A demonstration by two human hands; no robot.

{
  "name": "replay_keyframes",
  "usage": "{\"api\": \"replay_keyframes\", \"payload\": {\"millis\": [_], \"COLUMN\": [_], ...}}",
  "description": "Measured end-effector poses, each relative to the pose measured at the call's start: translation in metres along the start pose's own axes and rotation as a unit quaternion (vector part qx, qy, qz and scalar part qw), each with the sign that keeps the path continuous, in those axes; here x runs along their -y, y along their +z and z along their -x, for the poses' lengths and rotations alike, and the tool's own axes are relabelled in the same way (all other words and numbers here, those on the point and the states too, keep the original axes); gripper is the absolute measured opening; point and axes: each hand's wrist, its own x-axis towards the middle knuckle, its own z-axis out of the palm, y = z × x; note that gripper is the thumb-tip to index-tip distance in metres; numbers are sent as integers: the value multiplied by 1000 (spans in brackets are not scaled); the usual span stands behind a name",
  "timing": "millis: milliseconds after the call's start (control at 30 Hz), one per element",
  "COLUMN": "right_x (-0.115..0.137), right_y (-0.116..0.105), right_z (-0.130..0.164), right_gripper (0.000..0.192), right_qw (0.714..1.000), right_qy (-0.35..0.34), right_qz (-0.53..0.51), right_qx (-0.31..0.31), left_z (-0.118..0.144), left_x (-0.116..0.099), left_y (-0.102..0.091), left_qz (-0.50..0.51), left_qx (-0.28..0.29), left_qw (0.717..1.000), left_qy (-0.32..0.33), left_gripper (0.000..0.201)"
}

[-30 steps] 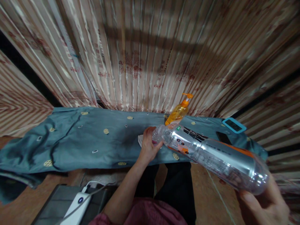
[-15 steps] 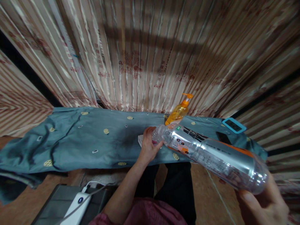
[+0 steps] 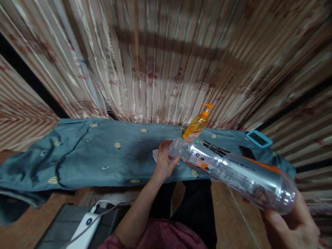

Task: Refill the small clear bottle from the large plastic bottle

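Note:
A large clear plastic bottle with a silver and orange label is held aslant across the right side. My right hand grips its rounded near end, thumb along the underside. At the other end, my left hand is closed around the clear narrower part; its fingers partly hide that end, so I cannot tell whether a cap is on it. Behind this end stands an orange pump bottle with amber liquid. A small white box-like thing shows partly behind my left hand.
A grey-green patterned cloth covers the long table. At its right lie a blue-framed digital display and a dark flat object. A white power bank with a cable rests on a dark box. Curtains hang behind.

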Motion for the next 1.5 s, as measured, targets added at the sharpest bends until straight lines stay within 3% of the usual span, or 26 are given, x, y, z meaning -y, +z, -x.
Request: {"api": "replay_keyframes", "payload": {"millis": [300, 667, 1267, 1500], "right_x": [6, -10, 1, -1], "right_y": [3, -8, -1, -5], "right_z": [0, -6, -2, -5], "right_gripper": [82, 83, 76, 84], "right_qw": [1000, 999, 1000, 999], "right_qy": [0, -9, -21, -22], "right_qz": [-10, -19, 0, -10], "right_qx": [4, 28, 21, 36], "left_z": [0, 0, 0, 0], "left_x": [-1, -1, -1, -3], "left_y": [1, 0, 0, -1], "left_qz": [16, 8, 10, 5], "left_qx": [-11, -6, -8, -5], "left_qw": [1000, 1000, 1000, 1000], "left_qy": [1, 1, 4, 0], "left_gripper": [61, 62, 62, 63]}}
